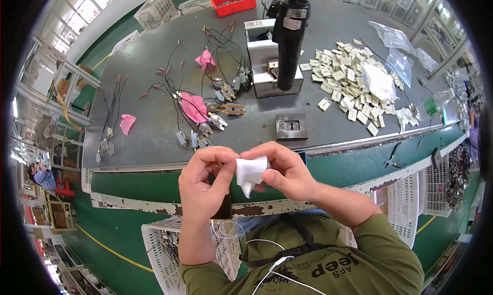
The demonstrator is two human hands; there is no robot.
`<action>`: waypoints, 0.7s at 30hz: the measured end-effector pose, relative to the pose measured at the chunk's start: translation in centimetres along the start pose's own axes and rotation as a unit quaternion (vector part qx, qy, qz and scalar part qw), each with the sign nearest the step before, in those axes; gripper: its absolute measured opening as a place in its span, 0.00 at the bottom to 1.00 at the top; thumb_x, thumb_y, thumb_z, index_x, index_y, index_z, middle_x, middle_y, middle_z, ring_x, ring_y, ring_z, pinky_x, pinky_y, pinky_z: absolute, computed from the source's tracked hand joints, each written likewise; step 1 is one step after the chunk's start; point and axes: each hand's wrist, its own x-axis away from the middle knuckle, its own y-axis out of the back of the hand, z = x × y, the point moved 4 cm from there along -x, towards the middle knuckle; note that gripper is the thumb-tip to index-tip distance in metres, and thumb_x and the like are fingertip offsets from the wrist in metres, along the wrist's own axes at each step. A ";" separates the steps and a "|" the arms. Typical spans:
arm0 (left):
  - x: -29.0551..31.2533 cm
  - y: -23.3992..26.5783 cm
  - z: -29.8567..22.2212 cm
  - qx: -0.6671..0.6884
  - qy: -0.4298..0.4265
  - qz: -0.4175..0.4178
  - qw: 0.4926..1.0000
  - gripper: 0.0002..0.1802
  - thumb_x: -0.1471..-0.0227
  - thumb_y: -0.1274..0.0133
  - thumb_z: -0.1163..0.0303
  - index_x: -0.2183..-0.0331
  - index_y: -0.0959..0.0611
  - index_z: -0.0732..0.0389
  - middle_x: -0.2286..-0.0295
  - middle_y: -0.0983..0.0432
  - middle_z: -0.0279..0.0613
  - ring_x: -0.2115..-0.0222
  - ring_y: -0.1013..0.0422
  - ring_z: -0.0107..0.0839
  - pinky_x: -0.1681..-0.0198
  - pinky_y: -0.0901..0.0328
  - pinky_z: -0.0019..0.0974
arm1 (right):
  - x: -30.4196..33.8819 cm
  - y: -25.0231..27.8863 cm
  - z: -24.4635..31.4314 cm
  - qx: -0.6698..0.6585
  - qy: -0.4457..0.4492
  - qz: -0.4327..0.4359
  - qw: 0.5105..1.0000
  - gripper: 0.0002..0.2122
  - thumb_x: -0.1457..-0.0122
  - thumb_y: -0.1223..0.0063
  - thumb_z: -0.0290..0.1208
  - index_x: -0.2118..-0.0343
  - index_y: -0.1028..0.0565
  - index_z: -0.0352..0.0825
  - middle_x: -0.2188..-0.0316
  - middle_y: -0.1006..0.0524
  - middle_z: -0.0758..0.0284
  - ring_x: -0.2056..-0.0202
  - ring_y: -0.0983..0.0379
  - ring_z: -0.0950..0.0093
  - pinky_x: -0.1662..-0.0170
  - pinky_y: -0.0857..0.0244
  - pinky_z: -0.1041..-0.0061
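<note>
A small white sheet (250, 173), soft like cloth or paper, hangs between my two hands above the table's front edge. My left hand (207, 176) pinches its upper left corner between thumb and fingers. On the other side my right hand (285, 175) grips its right edge, the thumb in front. The sheet's lower end droops in a fold. Just beyond my hands lies a grey metal block (291, 126) with a slot in its middle. Part of the sheet is hidden behind my fingers.
A press-like tool with a black column (291, 43) stands at the table's middle. To its right is a heap of cream-coloured plastic parts (354, 79). Wired metal parts (226, 92) and pink cloths (193, 108) lie left. Pliers (394, 159) rest at the front right; a red bin (233, 6) stands at the back.
</note>
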 end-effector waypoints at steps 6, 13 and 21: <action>0.1 -0.3 0.6 0.087 0.022 -0.033 0.995 0.04 0.48 0.49 0.81 0.68 0.26 0.63 0.68 0.25 0.41 0.77 0.34 0.15 0.77 0.39 0.19 | 0.3 -1.3 0.0 0.057 0.048 -0.106 0.992 0.22 0.42 0.50 0.47 0.56 0.34 0.32 0.70 0.29 0.70 0.77 0.35 0.86 0.74 0.42 0.88; 0.6 -1.2 1.0 -0.078 -0.151 -0.048 0.984 0.12 0.55 0.45 0.84 0.65 0.25 0.63 0.63 0.26 0.46 0.70 0.28 0.29 0.68 0.33 0.27 | 0.2 -1.1 0.3 0.116 0.098 -0.195 0.969 0.12 0.40 0.51 0.35 0.59 0.34 0.34 0.73 0.31 0.73 0.79 0.40 0.89 0.78 0.47 0.88; 3.7 -3.4 0.1 -0.363 -0.220 -0.020 0.905 0.27 0.60 0.39 0.75 0.54 0.24 0.60 0.60 0.30 0.41 0.64 0.31 0.35 0.65 0.37 0.34 | 0.8 0.2 0.2 -0.015 -0.014 -0.212 0.977 0.08 0.38 0.54 0.29 0.58 0.34 0.34 0.70 0.29 0.73 0.73 0.36 0.90 0.73 0.40 0.89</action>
